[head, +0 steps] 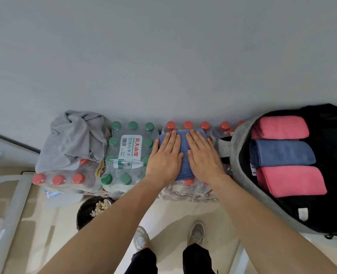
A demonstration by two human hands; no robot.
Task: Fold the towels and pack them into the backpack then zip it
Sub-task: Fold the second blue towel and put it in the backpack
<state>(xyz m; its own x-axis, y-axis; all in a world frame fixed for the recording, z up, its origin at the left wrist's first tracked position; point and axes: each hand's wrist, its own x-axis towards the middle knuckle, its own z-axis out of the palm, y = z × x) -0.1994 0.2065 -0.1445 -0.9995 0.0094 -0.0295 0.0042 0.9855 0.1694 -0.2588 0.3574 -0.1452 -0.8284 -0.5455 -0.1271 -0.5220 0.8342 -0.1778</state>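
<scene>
Blue towel (185, 171), folded into a narrow oblong, lies on top of the red-capped bottle pack (187, 191) straight in front of me. Both my hands are on it. My left hand (164, 157) and right hand (203, 157) lie side by side, palms down and fingers straight, pressing the cloth flat and gripping nothing. The towel's long axis runs away from me, toward the wall.

The backpack (235, 147) lies open just to my right, so my right hand is the nearer one for the transfer. Inside it a pink towel (280, 127), a second blue towel (282, 153) and another pink towel (291, 180) sit in a row, each with its long side running across. I judge this one will need a quarter turn before it can slot in beside them.

Far to my left, past the green-capped pack (128, 153), a grey towel (74, 139) sits crumpled and not yet folded, and the zip is not yet closed.
</scene>
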